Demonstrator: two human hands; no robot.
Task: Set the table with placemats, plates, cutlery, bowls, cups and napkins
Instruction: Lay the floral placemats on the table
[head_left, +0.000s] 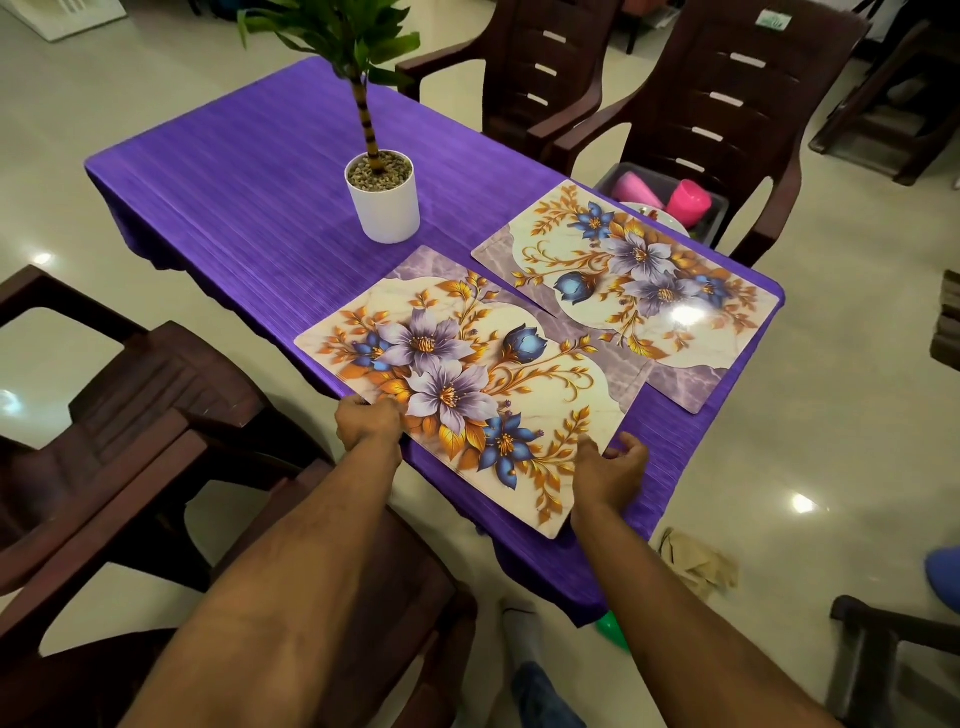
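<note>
Two floral placemats lie on the purple tablecloth (234, 171). The near placemat (467, 384) sits at the table's front edge, and the far placemat (639, 291) lies beyond it to the right. My left hand (370, 422) grips the near placemat's left front edge. My right hand (610, 470) holds its right front corner, fingers curled around the edge. A grey bin (717, 208) on the chair behind the table holds pink cups (688, 200) and a plate rim.
A white potted plant (383, 200) stands mid-table. Dark brown plastic chairs (727, 93) surround the table, one close at my left (145, 415). A crumpled cloth (701, 564) and a green object (613, 631) lie on the floor by the table's near corner.
</note>
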